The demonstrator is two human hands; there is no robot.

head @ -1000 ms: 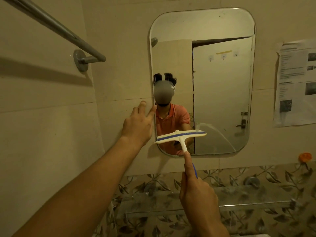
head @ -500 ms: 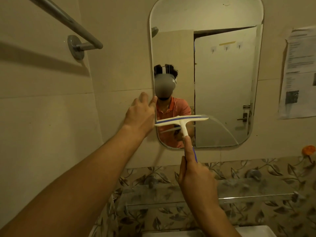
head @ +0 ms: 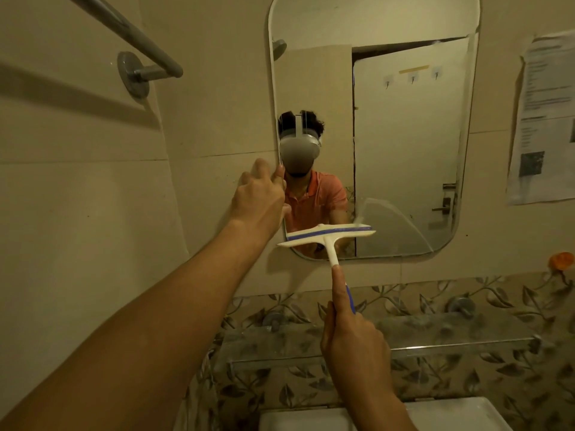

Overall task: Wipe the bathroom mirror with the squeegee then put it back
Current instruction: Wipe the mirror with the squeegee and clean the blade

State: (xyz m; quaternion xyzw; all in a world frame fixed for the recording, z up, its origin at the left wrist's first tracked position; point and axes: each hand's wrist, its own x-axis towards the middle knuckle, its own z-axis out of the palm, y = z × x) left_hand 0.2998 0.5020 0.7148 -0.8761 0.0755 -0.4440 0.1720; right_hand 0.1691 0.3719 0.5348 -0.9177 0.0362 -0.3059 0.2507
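The rounded bathroom mirror point(head: 404, 150) hangs on the beige tiled wall. A white squeegee point(head: 326, 236) with a blue blade strip lies crosswise on the mirror's lower left part, just above the bottom edge. My right hand point(head: 354, 346) grips its blue-and-white handle from below, index finger stretched along the shaft. My left hand point(head: 259, 200) rests against the wall at the mirror's left edge, thumb touching the rim. A curved wiped streak shows on the glass to the right of the blade.
A metal towel bar point(head: 133, 35) juts out at upper left. Under the mirror runs a glass shelf point(head: 435, 343) over leaf-patterned tiles. A printed paper sheet point(head: 544, 119) hangs at right, an orange object point(head: 561, 261) below it. A white fixture point(head: 451, 412) lies at the bottom.
The squeegee rose a little, then slid down toward the mirror's bottom edge. My left hand stayed at the mirror's left rim. The view shifted slightly.
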